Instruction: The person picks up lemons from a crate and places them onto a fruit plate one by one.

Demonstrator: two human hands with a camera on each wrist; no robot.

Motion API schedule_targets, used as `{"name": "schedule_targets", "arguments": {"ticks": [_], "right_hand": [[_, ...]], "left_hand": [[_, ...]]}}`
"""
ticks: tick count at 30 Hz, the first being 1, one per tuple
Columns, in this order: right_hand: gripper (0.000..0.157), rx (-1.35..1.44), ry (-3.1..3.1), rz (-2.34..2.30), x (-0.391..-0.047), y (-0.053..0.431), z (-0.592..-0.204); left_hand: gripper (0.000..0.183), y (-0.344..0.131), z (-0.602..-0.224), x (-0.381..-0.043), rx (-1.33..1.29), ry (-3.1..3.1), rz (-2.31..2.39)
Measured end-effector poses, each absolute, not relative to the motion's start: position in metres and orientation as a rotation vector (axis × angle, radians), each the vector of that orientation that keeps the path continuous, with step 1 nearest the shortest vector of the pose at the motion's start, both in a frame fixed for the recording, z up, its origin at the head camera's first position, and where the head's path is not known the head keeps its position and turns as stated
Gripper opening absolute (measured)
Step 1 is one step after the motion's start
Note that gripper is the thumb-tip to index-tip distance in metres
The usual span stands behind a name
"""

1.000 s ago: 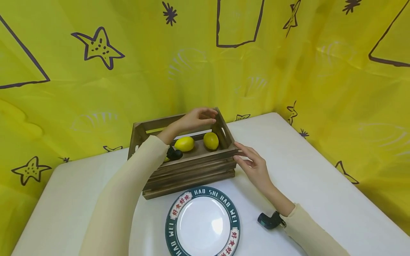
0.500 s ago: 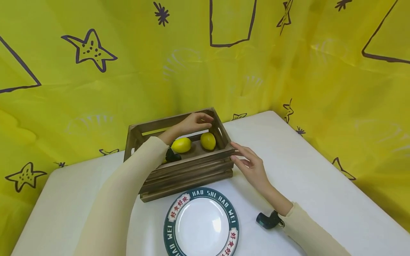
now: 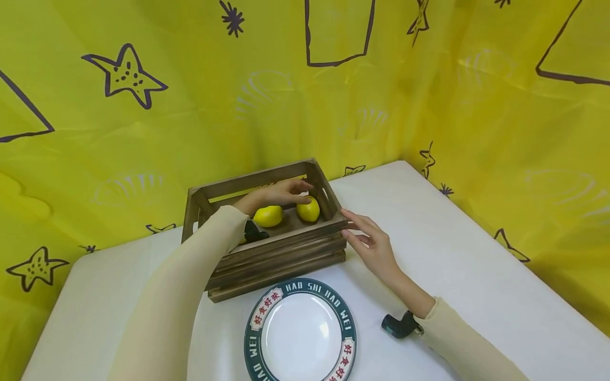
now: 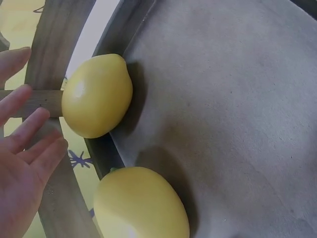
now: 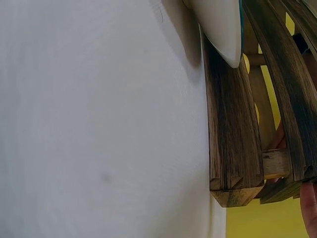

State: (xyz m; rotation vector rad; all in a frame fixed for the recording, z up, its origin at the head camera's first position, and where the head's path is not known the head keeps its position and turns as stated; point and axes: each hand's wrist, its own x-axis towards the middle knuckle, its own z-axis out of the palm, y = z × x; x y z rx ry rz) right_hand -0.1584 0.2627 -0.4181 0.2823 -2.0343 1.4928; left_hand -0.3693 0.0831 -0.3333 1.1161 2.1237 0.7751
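On my head feed the left hand point(image 3: 282, 193) was over the right half of the wooden crate point(image 3: 286, 257), its fingers loose and grasping nothing. Beneath its fingertips, near the crate's right end, lay a lemon point(image 3: 308, 211). The head view overlapped the two, but my left wrist feed showed a gap between the fingers in sight and that fruit. A second lemon point(image 3: 268, 217) sat on the crate floor, nearer the middle and just beside the first.

I had the right hand point(image 3: 376, 248) at the crate's front right corner, fingertips touching the wood; I could not tell whether they pinched the rail or only rested on it.

The crate stood upright at the far edge of the white table point(image 3: 448, 264), between its two far corners and slightly askew to me. Just in front of its long front side was a round plate point(image 3: 300, 338), white in the middle with lettering on a dark green rim, its near part cut off by my view. The left sleeve point(image 3: 176, 296) crossed the crate's front left part. Behind the far edge I saw a yellow sheet point(image 3: 200, 127) with starfish drawn on it.
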Motion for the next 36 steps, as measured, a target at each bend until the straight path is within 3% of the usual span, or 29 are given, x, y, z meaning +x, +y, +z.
{"name": "schedule_targets", "arguments": {"ticks": [20,36], "right_hand": [[0.044,0.266,-2.025,1.524,-0.1597,0.2561,-0.4172],[0.045,0.254,-1.998,1.533,-0.1603,0.2568,-0.4108]], "left_hand": [[0.055,0.0803,-0.3419,-0.3752,1.321,2.180,0.389],[0.050,0.0829,-0.3416,-0.3769,1.300,2.222,0.331]]}}
